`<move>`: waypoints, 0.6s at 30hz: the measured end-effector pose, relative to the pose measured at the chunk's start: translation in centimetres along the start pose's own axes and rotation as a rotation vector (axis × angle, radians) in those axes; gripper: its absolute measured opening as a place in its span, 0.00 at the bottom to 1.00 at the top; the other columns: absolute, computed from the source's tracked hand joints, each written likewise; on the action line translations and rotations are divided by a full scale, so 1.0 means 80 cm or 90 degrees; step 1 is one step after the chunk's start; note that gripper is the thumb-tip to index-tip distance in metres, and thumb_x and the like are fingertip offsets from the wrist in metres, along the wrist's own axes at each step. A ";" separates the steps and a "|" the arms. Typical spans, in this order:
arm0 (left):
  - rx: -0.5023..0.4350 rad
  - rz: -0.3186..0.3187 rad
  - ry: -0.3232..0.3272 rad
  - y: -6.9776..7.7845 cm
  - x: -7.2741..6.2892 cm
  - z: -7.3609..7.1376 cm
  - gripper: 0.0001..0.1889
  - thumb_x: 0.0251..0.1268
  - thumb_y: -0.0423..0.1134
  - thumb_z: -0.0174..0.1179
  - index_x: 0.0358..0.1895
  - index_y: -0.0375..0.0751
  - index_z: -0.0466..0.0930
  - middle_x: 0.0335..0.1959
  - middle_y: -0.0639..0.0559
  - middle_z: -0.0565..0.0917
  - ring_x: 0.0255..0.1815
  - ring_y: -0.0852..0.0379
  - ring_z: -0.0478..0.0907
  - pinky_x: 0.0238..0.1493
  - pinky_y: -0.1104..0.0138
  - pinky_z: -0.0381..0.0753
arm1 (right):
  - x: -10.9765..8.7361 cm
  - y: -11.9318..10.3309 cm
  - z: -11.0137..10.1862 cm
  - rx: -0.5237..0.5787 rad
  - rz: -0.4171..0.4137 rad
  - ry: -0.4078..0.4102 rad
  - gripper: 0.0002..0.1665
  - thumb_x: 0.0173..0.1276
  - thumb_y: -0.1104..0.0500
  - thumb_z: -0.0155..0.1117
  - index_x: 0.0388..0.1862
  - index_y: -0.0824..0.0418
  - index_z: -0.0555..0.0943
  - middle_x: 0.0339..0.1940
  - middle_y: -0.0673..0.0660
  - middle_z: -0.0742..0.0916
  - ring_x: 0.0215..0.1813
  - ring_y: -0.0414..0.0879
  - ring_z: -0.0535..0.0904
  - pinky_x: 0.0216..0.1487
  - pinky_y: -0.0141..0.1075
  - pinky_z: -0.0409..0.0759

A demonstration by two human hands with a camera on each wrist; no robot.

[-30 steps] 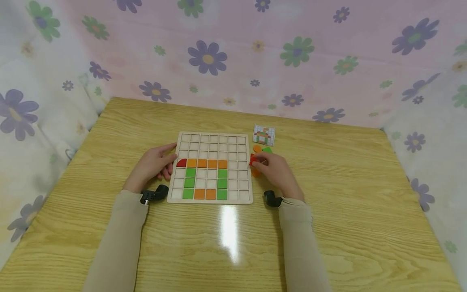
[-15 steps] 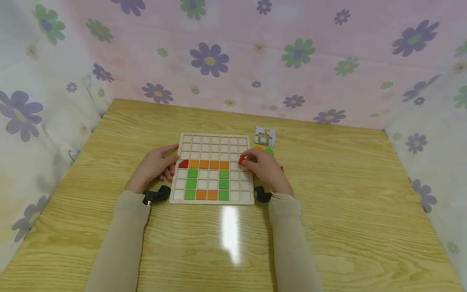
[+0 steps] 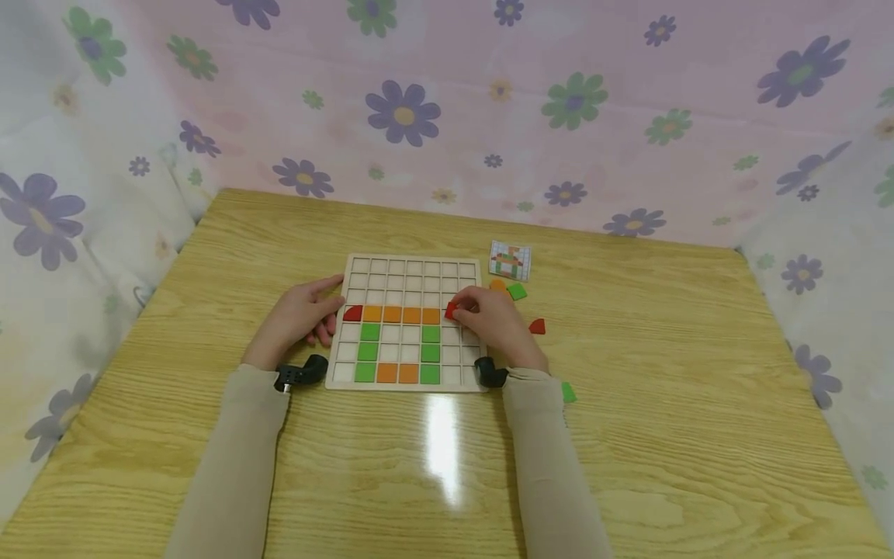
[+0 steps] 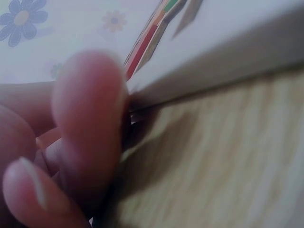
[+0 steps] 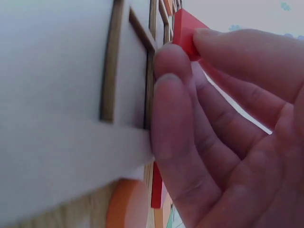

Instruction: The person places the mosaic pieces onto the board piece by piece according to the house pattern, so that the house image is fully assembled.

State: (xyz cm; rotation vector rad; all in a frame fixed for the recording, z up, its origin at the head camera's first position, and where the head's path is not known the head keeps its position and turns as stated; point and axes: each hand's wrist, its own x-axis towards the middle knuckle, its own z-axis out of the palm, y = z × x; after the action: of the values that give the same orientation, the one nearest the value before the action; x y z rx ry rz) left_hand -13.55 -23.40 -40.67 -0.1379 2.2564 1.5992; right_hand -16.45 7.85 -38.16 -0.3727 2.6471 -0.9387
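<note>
The surface (image 3: 663,349) bears everything. On it lies the wooden board (image 3: 391,334), partly filled; it should be braced before anything is pressed in. The left hand (image 3: 293,314) seems to serve for that, its relaxed fingers touching the board's left edge; a light touch is probably best, so nothing skews. The right hand (image 3: 492,318) reaches over the board's right side, thumb and fingers pinching 1 red tile (image 3: 450,310). The picture card (image 3: 511,261) lies just beside the board's far right corner, handy for checking which way a tile faces. The row of 4 orange tiles (image 3: 393,314) crosses the board's middle; the red tile is just beside its right end, seemingly tilted. Likely best: square it to the board's grid, lower 1 edge first, then press flat.
</note>
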 end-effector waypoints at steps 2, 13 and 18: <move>0.001 0.003 -0.005 -0.001 0.000 -0.001 0.28 0.64 0.51 0.51 0.67 0.62 0.56 0.21 0.38 0.75 0.15 0.46 0.75 0.13 0.64 0.71 | 0.000 -0.002 0.002 -0.007 0.003 0.001 0.07 0.63 0.54 0.59 0.40 0.50 0.78 0.36 0.47 0.80 0.38 0.44 0.73 0.41 0.36 0.72; 0.050 0.018 -0.005 0.000 0.002 -0.003 0.29 0.64 0.52 0.50 0.68 0.59 0.55 0.20 0.39 0.76 0.16 0.46 0.76 0.14 0.63 0.72 | 0.001 -0.008 0.010 -0.027 0.013 0.010 0.05 0.62 0.53 0.59 0.33 0.51 0.81 0.36 0.47 0.81 0.35 0.44 0.72 0.38 0.35 0.72; 0.049 0.016 -0.008 0.000 0.003 -0.002 0.29 0.64 0.53 0.49 0.68 0.59 0.54 0.20 0.40 0.76 0.16 0.46 0.76 0.14 0.64 0.72 | 0.000 -0.009 0.010 -0.021 0.002 0.016 0.05 0.63 0.54 0.59 0.35 0.51 0.80 0.36 0.46 0.81 0.36 0.44 0.73 0.39 0.36 0.72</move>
State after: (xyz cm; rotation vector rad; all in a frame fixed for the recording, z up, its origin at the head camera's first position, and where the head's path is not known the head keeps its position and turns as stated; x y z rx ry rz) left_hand -13.85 -23.54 -40.70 -0.0791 2.3153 1.5180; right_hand -16.06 6.89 -38.29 -0.3670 2.6888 -0.9056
